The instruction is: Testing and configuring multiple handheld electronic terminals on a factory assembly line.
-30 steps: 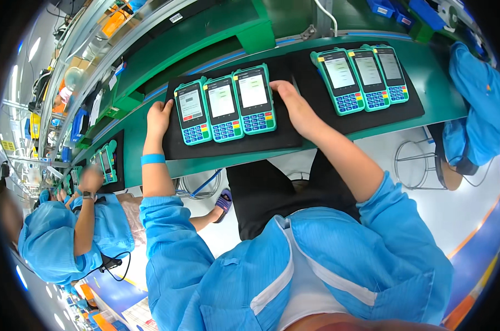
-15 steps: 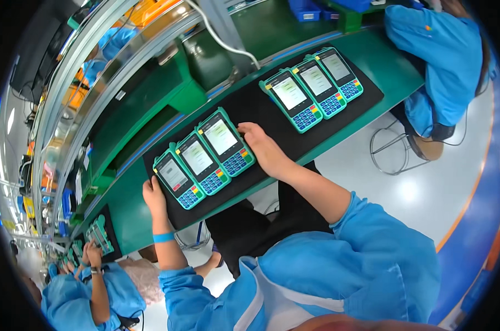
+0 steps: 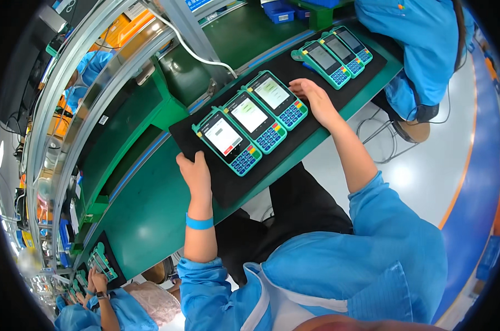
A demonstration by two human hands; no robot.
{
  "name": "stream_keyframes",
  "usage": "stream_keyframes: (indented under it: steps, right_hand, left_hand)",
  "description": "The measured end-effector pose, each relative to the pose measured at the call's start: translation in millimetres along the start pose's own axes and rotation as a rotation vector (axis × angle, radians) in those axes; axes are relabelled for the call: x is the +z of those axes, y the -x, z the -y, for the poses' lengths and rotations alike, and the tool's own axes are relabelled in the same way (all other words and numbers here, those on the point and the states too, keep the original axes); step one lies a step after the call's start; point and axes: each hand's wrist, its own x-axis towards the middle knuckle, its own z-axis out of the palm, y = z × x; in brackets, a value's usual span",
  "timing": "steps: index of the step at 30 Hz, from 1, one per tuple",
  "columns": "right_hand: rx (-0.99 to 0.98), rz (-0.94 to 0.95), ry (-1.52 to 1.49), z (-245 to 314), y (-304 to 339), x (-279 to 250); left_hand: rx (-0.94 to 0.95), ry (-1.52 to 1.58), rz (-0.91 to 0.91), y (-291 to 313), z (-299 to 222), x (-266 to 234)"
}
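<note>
Several green-cased payment terminals with keypads lie face up on a black mat (image 3: 286,144), in two groups of three. My left hand (image 3: 197,175) is at the mat's left edge, thumb on top and fingers bent around the edge, beside the left terminal (image 3: 228,140) of the near group. That one's lit screen carries a red patch. A middle terminal (image 3: 255,121) and a right terminal (image 3: 276,99) adjoin it. My right hand (image 3: 318,103) rests with fingers stretched toward the right terminal's upper side, holding nothing. Beyond it lies the far group (image 3: 335,58), its screens dimmer.
The green bench (image 3: 142,220) runs diagonally, with a raised green shelf (image 3: 131,118) and metal frame behind. A white cable (image 3: 192,48) hangs there. One co-worker (image 3: 410,33) sits close by at far right; others (image 3: 112,309) work at lower left. Blue bins (image 3: 277,12) stand at the back.
The mat with both terminal groups has slid right along the bench, toward the co-worker. Both my hands have travelled with it. The view has shifted somewhat too.
</note>
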Motion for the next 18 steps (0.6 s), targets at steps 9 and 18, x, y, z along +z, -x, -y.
stream_keyframes:
  steps: [9,18]
  right_hand:
    - [-0.007,-0.052,-0.003,-4.1,-7.5,-8.8]
    - [-0.614,0.017,0.988,28.1,58.6,86.3]
  left_hand:
    - [0.081,-0.205,-0.038,0.8,1.1,19.3]
    - [0.039,-0.078,0.034,2.0,-2.0,14.0]
